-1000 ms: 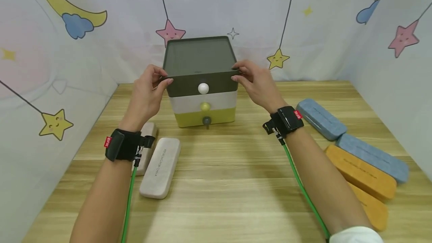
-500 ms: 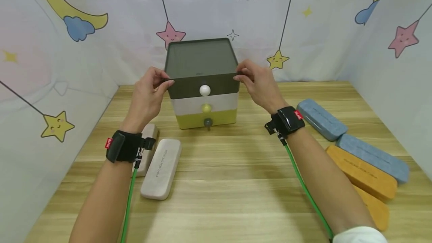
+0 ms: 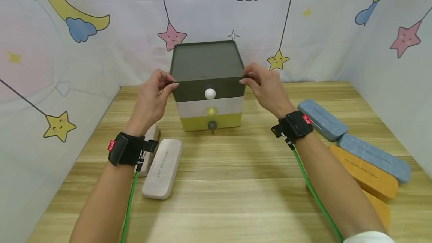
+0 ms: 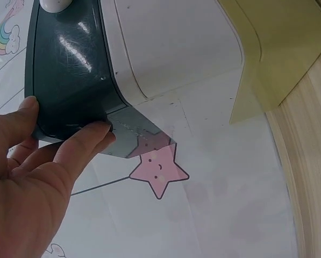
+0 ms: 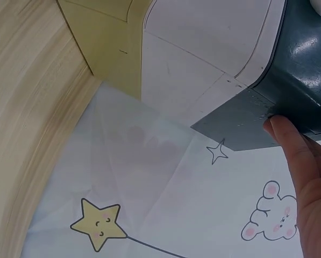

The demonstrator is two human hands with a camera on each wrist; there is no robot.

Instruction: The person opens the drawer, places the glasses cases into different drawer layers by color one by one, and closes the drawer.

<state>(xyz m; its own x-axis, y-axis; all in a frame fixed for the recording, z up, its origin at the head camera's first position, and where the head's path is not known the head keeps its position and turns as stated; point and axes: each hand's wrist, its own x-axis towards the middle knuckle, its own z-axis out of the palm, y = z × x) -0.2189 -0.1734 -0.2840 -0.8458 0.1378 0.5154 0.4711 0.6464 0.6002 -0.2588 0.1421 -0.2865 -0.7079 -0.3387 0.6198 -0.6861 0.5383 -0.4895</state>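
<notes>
A small three-tier drawer box stands at the back middle of the table in the head view. Its tiers are a dark green drawer (image 3: 189, 92), a white drawer (image 3: 192, 107) and a yellow drawer (image 3: 192, 123), each with a round knob. My left hand (image 3: 150, 98) pinches the left front corner of the dark green tier between thumb and fingers. At the right front corner, my right hand (image 3: 268, 89) pinches the same tier. Both wrist views show fingertips curled at its edge, and the tiers look stacked. The box's rear is hidden.
Two white oblong cases (image 3: 162, 169) lie at the left, one partly behind my left wrist. On the right are two blue cases (image 3: 322, 119) and two orange cases (image 3: 364, 171), partly behind my right forearm. Printed cloth walls (image 3: 209, 6) enclose the table (image 3: 222, 198).
The drawer box has shifted slightly right and towards me, with both hands moving along at its front corners. Their grip looks the same. The oblong cases have stayed in place.
</notes>
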